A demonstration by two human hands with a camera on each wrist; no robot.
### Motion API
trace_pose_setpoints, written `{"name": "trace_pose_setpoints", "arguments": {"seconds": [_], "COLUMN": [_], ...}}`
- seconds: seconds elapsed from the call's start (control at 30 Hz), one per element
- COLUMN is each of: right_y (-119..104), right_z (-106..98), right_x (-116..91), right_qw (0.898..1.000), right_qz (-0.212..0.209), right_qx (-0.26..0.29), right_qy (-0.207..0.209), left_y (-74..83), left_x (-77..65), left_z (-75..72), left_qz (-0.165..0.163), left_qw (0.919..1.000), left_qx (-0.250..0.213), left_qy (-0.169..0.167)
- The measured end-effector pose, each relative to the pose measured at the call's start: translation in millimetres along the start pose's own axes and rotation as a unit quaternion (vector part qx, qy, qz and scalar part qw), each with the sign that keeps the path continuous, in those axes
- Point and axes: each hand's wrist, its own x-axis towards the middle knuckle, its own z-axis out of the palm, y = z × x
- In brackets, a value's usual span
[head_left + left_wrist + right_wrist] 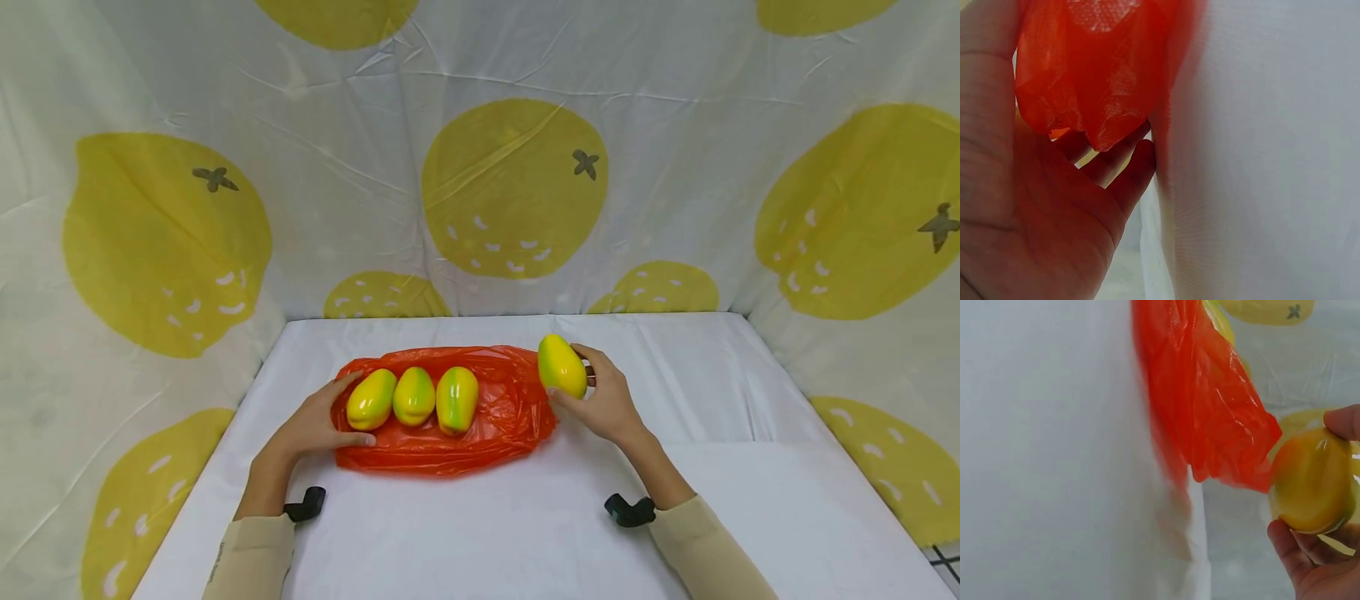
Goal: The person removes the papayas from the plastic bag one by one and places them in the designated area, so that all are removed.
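Note:
A red plastic bag [498, 417] lies spread on the white table, with three glossy yellow-green mangoes [414, 397] in a row on its left and middle part. My left hand [309, 421] curves round the bag's left end, thumb in front and fingers behind, beside the leftmost mango. In the left wrist view, the red film [1091, 69] sits between thumb and fingers. Another mango [561, 363] is in my right hand [609, 406], pinched between thumb and fingers at the bag's right end. The right wrist view shows this mango [1311, 481] off the table, beside the crumpled bag edge.
White cloth covers the table [480, 533]. Behind it and at both sides hang white curtains [675, 183] printed with big yellow lemons. A black wrist camera [306, 504] is strapped on the left wrist, and another black camera [628, 510] on the right.

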Motion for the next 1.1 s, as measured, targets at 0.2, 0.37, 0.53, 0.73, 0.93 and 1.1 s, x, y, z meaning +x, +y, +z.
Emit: {"name": "trace_pose_setpoints", "arguments": {"seconds": [0.2,0.37,0.53,0.73,0.93,1.1], "right_y": [7,14,23,29,31,33], "right_z": [-3,-4,-4,-5,-6,-5], "right_x": [-4,-7,-10,-12,-14,-16], "right_qw": [1.000,0.999,0.999,0.998,0.997,0.995], "right_qz": [0.024,0.033,0.041,0.051,0.063,0.082], "right_qx": [-0.004,-0.005,-0.025,-0.045,-0.046,-0.054], "right_qy": [-0.006,-0.006,-0.007,-0.014,-0.025,-0.035], "left_y": [-0.1,0.2,0.9,0.8,1.4,0.8], "left_x": [-1.3,-2.2,-2.0,-1.8,-1.7,-1.0], "left_z": [-0.9,-0.9,-0.8,-1.1,-1.5,-1.0], "left_qz": [-0.006,-0.008,-0.008,-0.002,-0.001,0.003], "left_qw": [1.0000,0.9999,0.9999,0.9999,1.0000,1.0000], "left_qx": [-0.002,-0.002,0.000,0.001,-0.001,-0.001], "left_qy": [-0.004,-0.008,-0.011,-0.010,-0.010,-0.009]}}
